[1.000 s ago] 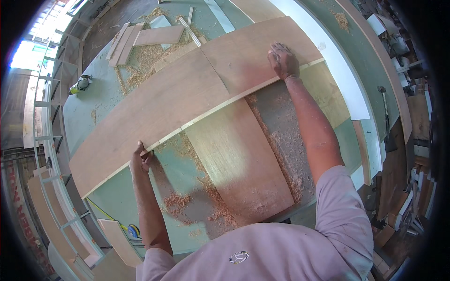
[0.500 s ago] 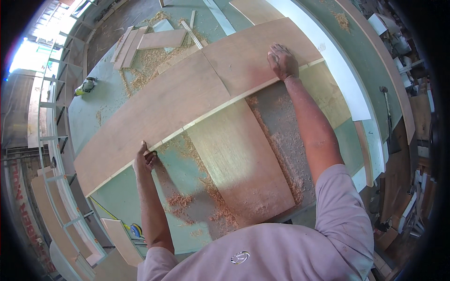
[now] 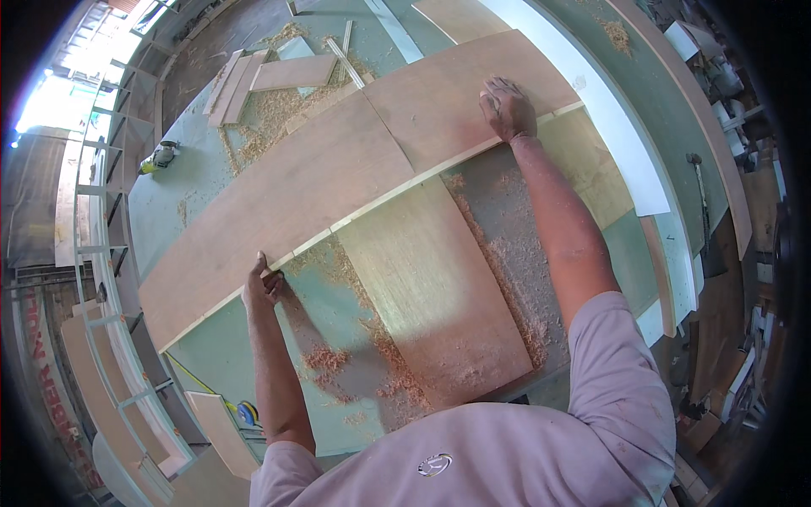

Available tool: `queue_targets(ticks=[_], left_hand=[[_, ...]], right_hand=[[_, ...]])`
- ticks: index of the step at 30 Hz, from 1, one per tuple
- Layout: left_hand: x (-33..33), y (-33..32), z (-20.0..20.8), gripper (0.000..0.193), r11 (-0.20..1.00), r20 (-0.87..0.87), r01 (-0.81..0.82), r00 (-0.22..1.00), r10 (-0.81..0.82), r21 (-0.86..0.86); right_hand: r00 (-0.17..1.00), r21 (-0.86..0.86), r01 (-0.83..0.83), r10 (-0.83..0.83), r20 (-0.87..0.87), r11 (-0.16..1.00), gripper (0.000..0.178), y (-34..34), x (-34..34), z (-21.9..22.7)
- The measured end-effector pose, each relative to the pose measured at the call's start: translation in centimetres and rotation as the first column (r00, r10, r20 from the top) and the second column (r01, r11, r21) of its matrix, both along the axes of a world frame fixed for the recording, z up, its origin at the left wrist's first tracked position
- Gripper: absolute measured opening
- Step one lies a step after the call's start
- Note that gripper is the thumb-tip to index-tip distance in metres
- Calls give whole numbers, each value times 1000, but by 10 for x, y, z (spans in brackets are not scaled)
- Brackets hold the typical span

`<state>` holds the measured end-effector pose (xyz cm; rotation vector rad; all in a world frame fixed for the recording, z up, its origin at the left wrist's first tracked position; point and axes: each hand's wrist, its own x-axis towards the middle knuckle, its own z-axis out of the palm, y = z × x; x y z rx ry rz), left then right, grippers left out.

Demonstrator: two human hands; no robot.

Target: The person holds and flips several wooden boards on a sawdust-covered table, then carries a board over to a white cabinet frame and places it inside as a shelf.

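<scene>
A long plywood panel [image 3: 279,198] with a pale strip along its near edge lies slantwise across the green worktop [image 3: 224,334]. A seam crosses it right of the middle. My left hand [image 3: 263,286] grips the near edge toward the left end, thumb on top and fingers curled at the underside. Farther right, my right hand [image 3: 509,110] rests on the panel's top face close to that edge, its fingers laid forward and slightly bent. Below the panel, a wide plywood board [image 3: 439,296] runs toward my body, wood shavings [image 3: 325,359] scattered on both sides.
At the far left lie short board offcuts [image 3: 291,72] among shavings and a green-and-black power tool [image 3: 159,158]. A long white curved piece [image 3: 621,139] borders the right side, with a hammer [image 3: 698,190] beyond it. A tape measure [image 3: 247,412] sits at lower left.
Both hands keep their places on the panel. The whole view has shifted very slightly; nothing has been taken up or let go.
</scene>
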<state>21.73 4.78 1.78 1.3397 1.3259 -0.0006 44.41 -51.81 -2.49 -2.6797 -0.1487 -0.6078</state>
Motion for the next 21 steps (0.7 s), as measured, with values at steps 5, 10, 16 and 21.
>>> queue_targets(ticks=[5,10,16,21], left_hand=[[1,-4,3,59,999,20,-35,999,35,2],[4,-5,1,58,999,55,-33,998,33,-10],[5,7,-10,57,999,95,-36,995,37,-8],[8,5,-10,55,999,84,-49,995,50,-13]], right_hand=[[1000,-4,2,-2,1,1000,49,1,2,-1],[1000,-7,5,-5,19,1000,48,0,3,-2],[1000,4,0,0,24,1000,47,1,4,-3],[1000,-5,7,-7,7,1000,47,2,5,-3]])
